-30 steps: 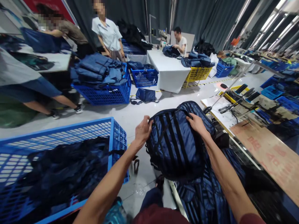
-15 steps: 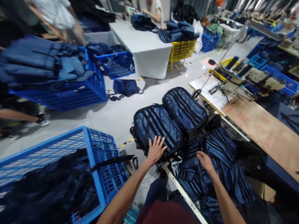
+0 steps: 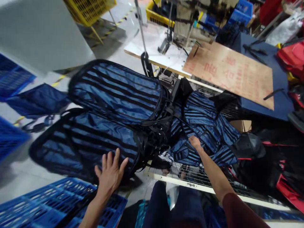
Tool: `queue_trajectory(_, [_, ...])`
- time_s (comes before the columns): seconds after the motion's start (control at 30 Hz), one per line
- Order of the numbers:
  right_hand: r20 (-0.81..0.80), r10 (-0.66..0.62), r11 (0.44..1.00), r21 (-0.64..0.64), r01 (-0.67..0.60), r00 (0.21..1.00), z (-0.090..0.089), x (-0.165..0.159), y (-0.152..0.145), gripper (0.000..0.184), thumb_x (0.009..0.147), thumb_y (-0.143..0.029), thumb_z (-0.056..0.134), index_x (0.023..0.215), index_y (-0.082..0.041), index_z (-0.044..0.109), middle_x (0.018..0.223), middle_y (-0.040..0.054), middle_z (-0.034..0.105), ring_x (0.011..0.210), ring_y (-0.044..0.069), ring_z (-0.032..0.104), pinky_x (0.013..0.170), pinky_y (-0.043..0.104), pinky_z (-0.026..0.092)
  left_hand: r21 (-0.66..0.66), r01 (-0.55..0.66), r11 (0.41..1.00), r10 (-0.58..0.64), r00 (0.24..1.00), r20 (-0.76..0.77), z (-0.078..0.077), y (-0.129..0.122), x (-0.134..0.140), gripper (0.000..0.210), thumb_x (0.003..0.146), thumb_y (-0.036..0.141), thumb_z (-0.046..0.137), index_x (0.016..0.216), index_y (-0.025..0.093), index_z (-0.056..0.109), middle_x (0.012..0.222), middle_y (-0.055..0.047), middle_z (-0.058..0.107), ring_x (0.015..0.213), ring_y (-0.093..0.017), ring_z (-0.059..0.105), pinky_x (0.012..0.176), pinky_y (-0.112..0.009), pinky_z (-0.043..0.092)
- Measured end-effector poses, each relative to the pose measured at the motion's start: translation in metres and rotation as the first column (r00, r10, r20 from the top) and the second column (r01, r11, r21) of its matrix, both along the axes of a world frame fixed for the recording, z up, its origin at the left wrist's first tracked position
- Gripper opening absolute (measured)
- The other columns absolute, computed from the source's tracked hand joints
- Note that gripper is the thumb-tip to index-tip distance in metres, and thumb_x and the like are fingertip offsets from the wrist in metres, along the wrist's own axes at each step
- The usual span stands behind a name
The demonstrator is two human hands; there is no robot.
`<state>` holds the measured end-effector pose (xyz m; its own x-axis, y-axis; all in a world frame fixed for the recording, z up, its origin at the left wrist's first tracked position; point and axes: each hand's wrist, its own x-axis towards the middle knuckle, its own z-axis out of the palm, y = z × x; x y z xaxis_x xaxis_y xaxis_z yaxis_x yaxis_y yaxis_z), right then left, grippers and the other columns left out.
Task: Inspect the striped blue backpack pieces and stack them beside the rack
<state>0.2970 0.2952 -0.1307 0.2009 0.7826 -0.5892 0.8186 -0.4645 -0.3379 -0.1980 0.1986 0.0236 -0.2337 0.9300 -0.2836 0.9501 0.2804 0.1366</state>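
While pale, glossy floor (image 3: 116, 49) shows from eleven o'clock round to eight, a wire rack with a white rail (image 3: 180, 182) runs from five o'clock towards four, and a white-topped table (image 3: 152, 39) sits at twelve in a crowded workroom. The near backpack (image 3: 90, 142), blue with black stripes, lies between eight and nine o'clock, its long axis running roughly nine-to-three, the rounded end pointing to nine and the strap end to three. Alongside it at ten, the far backpack (image 3: 116, 91) lies with its stripes slanting from ten to four. What bears them underneath is hidden. The left hand (image 3: 110, 172), fingers spread wide and grasping nothing, is over the near backpack's lower edge; whether it presses cannot be told. At four, the right hand (image 3: 195, 142) is curled above striped blue pieces (image 3: 201, 120); I cannot tell if it grips any. Tangled black straps (image 3: 156, 133) crowd the gap between backpacks and pieces. A blue crate (image 3: 59, 193) sits close by at eight, partly covered by the left forearm; printed cardboard (image 3: 230, 69) lies at two.
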Motion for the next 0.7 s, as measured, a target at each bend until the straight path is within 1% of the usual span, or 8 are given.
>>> queue_trajectory(0.1, [0.161, 0.068, 0.996, -0.071, -0.057, 0.985, -0.046, -0.002, 0.004, 0.040, 0.101, -0.033, 0.080, 0.135, -0.018, 0.067, 0.137, 0.0172, 0.067, 0.131, 0.033, 0.063, 0.107, 0.041, 0.052, -0.018, -0.034, 0.999, 0.034, 0.999, 0.001, -0.001, 0.004, 0.000, 0.079, 0.112, 0.060, 0.024, 0.177, 0.015, 0.028, 0.180, -0.025, 0.033, 0.173, -0.041, 0.015, 0.133, -0.077, 0.014])
queue_trajectory(0.17, [0.225, 0.131, 0.990, -0.085, -0.115, 0.966, -0.064, -0.007, -0.001, 0.052, 0.097, -0.025, 0.079, 0.145, -0.016, 0.060, 0.148, 0.0239, 0.059, 0.140, 0.036, 0.055, 0.114, 0.048, 0.048, -0.018, -0.039, 0.999, 0.039, 0.999, 0.011, 0.003, 0.007, 0.000, 0.082, 0.111, 0.062, 0.023, 0.176, 0.013, 0.032, 0.179, -0.026, 0.034, 0.173, -0.043, 0.016, 0.133, -0.078, 0.014])
queue_trajectory(0.23, [0.240, 0.199, 0.979, -0.092, -0.182, 0.950, -0.069, -0.008, -0.008, 0.046, 0.100, -0.016, 0.069, 0.145, -0.015, 0.058, 0.146, 0.0258, 0.060, 0.138, 0.036, 0.056, 0.112, 0.050, 0.049, -0.009, -0.024, 1.000, 0.025, 0.999, 0.028, 0.012, 0.011, 0.001, 0.083, 0.110, 0.064, 0.023, 0.173, 0.011, 0.038, 0.176, -0.028, 0.038, 0.171, -0.045, 0.022, 0.132, -0.079, 0.016])
queue_trajectory(0.33, [0.214, 0.292, 0.957, -0.070, -0.283, 0.932, -0.054, 0.004, -0.016, 0.034, 0.103, -0.007, 0.055, 0.136, -0.016, 0.062, 0.137, 0.0243, 0.064, 0.130, 0.034, 0.060, 0.103, 0.044, 0.054, 0.093, -0.017, 0.995, 0.015, 1.000, 0.021, 0.032, 0.016, 0.007, 0.083, 0.109, 0.067, 0.028, 0.172, 0.015, 0.040, 0.174, -0.026, 0.042, 0.167, -0.049, 0.030, 0.130, -0.083, 0.021])
queue_trajectory(0.43, [0.202, 0.351, 0.935, -0.016, -0.355, 0.914, -0.017, 0.037, -0.017, 0.034, 0.102, -0.003, 0.052, 0.132, -0.015, 0.062, 0.134, 0.0236, 0.066, 0.124, 0.032, 0.063, 0.100, 0.039, 0.055, 0.352, -0.019, 0.936, 0.003, 0.999, 0.048, 0.054, 0.013, 0.030, 0.079, 0.105, 0.068, 0.045, 0.176, 0.035, 0.032, 0.174, -0.012, 0.048, 0.165, -0.045, 0.038, 0.131, -0.077, 0.031])
queue_trajectory(0.53, [0.186, 0.396, 0.911, 0.040, -0.410, 0.899, 0.041, 0.082, -0.021, 0.030, 0.104, -0.006, 0.052, 0.130, -0.015, 0.063, 0.127, 0.0202, 0.069, 0.114, 0.029, 0.067, 0.099, 0.036, 0.054, 0.487, -0.081, 0.870, -0.029, 0.976, 0.214, 0.067, -0.006, 0.083, 0.068, 0.104, 0.061, 0.056, 0.169, 0.047, 0.039, 0.166, 0.000, 0.058, 0.155, -0.037, 0.054, 0.132, -0.065, 0.043])
queue_trajectory(0.6, [0.158, 0.427, 0.893, 0.081, -0.443, 0.890, 0.087, 0.110, -0.033, 0.023, 0.106, -0.011, 0.053, 0.127, -0.017, 0.063, 0.121, 0.0159, 0.070, 0.108, 0.026, 0.068, 0.097, 0.033, 0.053, 0.395, -0.105, 0.913, -0.062, 0.920, 0.387, 0.068, -0.027, 0.131, 0.057, 0.106, 0.057, 0.055, 0.160, 0.039, 0.054, 0.157, -0.004, 0.066, 0.147, -0.035, 0.063, 0.129, -0.059, 0.049])
queue_trajectory(0.7, [0.122, 0.453, 0.870, 0.154, -0.468, 0.883, 0.160, 0.137, -0.066, 0.017, 0.110, -0.019, 0.051, 0.124, -0.021, 0.062, 0.117, 0.0107, 0.069, 0.103, 0.025, 0.069, 0.092, 0.031, 0.053, 0.152, 0.079, 0.985, -0.158, 0.762, 0.627, 0.064, -0.062, 0.208, 0.049, 0.106, 0.051, 0.053, 0.146, 0.028, 0.068, 0.152, -0.011, 0.070, 0.145, -0.033, 0.065, 0.126, -0.052, 0.052])
